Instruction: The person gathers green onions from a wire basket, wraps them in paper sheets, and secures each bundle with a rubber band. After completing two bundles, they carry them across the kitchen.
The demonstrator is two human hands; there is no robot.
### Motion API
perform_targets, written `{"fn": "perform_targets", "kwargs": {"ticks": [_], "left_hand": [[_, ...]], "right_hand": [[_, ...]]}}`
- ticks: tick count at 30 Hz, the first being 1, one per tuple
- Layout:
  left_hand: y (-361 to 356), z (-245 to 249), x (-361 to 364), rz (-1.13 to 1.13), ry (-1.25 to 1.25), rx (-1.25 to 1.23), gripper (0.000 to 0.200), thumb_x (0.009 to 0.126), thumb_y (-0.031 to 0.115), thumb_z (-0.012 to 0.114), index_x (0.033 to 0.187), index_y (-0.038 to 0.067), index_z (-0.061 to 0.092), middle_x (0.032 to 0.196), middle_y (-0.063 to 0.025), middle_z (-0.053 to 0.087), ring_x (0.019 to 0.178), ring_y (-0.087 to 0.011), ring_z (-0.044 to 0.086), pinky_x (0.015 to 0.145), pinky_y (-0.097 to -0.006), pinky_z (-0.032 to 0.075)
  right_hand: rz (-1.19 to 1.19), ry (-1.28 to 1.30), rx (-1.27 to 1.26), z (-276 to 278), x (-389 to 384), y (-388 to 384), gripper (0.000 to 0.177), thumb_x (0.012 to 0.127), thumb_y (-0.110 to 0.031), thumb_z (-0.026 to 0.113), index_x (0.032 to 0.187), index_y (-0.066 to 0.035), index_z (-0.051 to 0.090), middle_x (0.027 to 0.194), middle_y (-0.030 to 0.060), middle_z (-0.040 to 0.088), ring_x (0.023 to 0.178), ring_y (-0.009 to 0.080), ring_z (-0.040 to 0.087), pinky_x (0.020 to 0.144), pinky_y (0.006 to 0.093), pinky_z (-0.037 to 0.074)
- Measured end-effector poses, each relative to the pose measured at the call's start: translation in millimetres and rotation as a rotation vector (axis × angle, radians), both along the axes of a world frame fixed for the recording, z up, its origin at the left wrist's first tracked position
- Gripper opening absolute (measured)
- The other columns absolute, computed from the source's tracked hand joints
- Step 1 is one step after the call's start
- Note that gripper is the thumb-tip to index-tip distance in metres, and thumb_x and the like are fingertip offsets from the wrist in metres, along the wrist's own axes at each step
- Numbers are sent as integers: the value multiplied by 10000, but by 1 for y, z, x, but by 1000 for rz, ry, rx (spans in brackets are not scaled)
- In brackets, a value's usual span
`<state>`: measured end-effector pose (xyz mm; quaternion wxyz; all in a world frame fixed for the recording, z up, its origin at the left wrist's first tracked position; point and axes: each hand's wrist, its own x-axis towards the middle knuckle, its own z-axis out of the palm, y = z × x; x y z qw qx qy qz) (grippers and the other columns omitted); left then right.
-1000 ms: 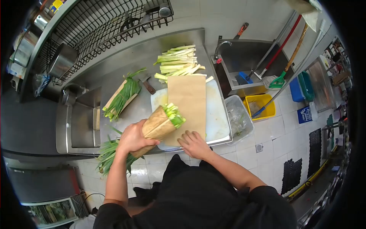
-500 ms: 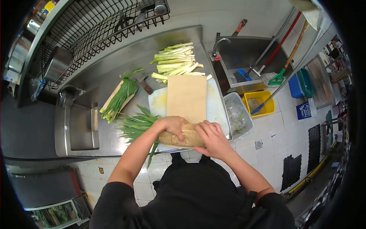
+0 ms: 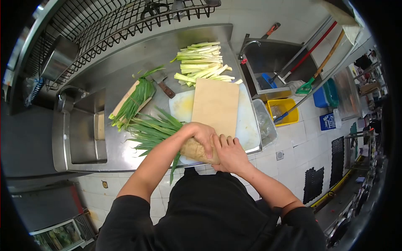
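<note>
A roll of brown paper [image 3: 193, 150] lies at the counter's front edge, with long green leaves [image 3: 153, 133] sticking out of its left end. My left hand [image 3: 202, 137] presses on top of the roll, thumb over the paper. Wrapped round its right end, my right hand [image 3: 229, 155] touches the left one and hides that end. Behind them a flat piece of brown paper [image 3: 216, 104] covers part of the white cutting board [image 3: 247, 119]. To the left rests another leaf bundle [image 3: 136, 100], with brown paper beneath it. A wooden-handled cleaver [image 3: 166, 89] lies between that bundle and the board.
Pale cut stalks [image 3: 203, 62] are piled at the back of the steel counter. A sink [image 3: 88, 134] is at the left. To the right stand a clear bin [image 3: 264, 125], a yellow bucket [image 3: 289, 111] and a deep sink [image 3: 276, 60] with long-handled tools. A wire rack [image 3: 113, 29] hangs above.
My right hand has slid left along the roll and now meets my left hand. The roll's right end tilts slightly toward me. The whole view has shifted a little.
</note>
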<state>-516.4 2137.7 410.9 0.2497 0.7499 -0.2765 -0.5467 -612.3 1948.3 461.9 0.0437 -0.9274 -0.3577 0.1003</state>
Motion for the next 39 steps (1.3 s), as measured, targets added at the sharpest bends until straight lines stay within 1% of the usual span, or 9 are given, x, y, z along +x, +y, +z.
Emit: {"fn": "perform_targets", "kwargs": {"ticks": [6,12,20,26,29,31,33,34,39], "left_hand": [[12,-32,-14,64,54,-101,684,550,467,927,1058,46,748,1016,-121,751,914,-266,696,817,-349,531],[10,-23,-2,-7,-104,-117,625,560,439,924,972,24,702,972,-143,736,925,-227,682,798,-367,518],[35,-11,-27,284,-289,-174,663,697,493,842,1145,34,676,1093,-185,709,978,-349,664,879,-402,511],[60,1,-60,409,-908,-200,483,859,453,724,1103,36,705,1096,-174,705,995,-328,670,879,-403,522],[76,37,-96,971,-937,-291,453,934,440,658,1005,-3,714,1032,-177,718,909,-288,701,770,-375,548],[96,39,-131,1547,-65,-194,533,971,483,615,984,-46,686,987,-188,715,872,-276,711,776,-370,556],[99,26,-163,1652,441,-252,659,970,555,598,1111,-88,617,941,-200,717,805,-266,723,743,-351,573],[92,14,-177,1694,662,-343,836,912,637,627,1263,-112,508,1110,-243,681,1028,-288,691,862,-363,558],[62,-12,-159,2224,821,-609,991,801,698,715,1337,-98,469,1389,-216,499,1343,-274,455,1031,-437,457]], "right_hand": [[63,231,108,-26,5,-2,1099,551,-450,893,1419,28,416,1241,187,565,1108,392,560,958,469,424],[41,-247,-127,-22,-26,16,1123,580,-439,900,1450,42,377,1302,206,540,1195,440,534,1000,507,433],[-17,93,-8,-32,17,14,1035,558,-417,914,1379,17,458,1137,147,597,986,343,638,882,483,500],[-2,139,16,-35,30,14,922,552,-404,907,1287,-14,509,1095,142,636,948,364,656,869,483,508],[-9,170,18,-32,32,14,909,547,-405,906,1275,-26,515,1107,142,637,966,366,656,863,487,509],[-8,165,21,-29,32,15,863,565,-390,897,1258,-40,522,1112,134,635,968,357,655,847,488,508],[-6,156,24,-27,33,15,817,582,-376,889,1240,-53,528,1116,126,633,969,348,654,832,489,506],[-7,170,13,-26,34,15,807,585,-377,885,1235,-57,530,1122,125,630,967,348,654,832,488,505],[20,161,24,-25,32,14,796,590,-378,880,1236,-66,534,1128,114,627,951,341,652,823,483,504]]}}
